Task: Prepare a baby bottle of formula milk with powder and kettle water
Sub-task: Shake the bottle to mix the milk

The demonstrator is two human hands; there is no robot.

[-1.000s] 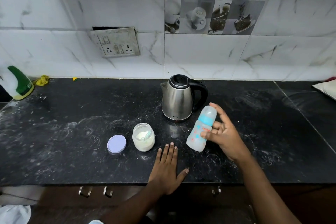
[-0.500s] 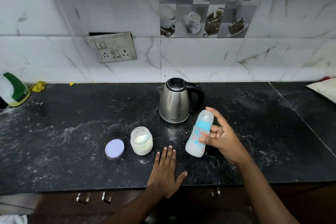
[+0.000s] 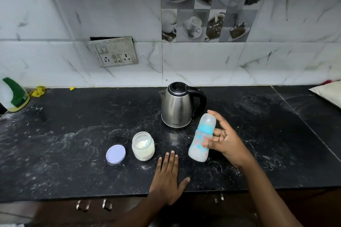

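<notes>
My right hand [image 3: 224, 142] grips a capped baby bottle [image 3: 201, 139] with a blue collar and milky contents; it is tilted, its base low near the counter. My left hand [image 3: 168, 178] lies flat, palm down, on the black counter [image 3: 73, 143] near the front edge, holding nothing. A steel kettle [image 3: 178, 106] with a black handle stands just behind the bottle. An uncovered jar of white powder [image 3: 143, 146] sits left of my left hand, and its lilac lid [image 3: 115, 153] lies beside it.
A green and white bottle [image 3: 13, 95] stands at the far left by a yellow cloth [image 3: 38, 91]. A wall socket [image 3: 114, 53] is above the counter. A pale cushion-like object [image 3: 328, 93] is at the right edge. Drawer handles [image 3: 94, 204] show below the counter.
The view has tilted upward, so everything sits lower in frame. The bottle stays tilted in my right hand at about the same spot; my left hand has not moved.
</notes>
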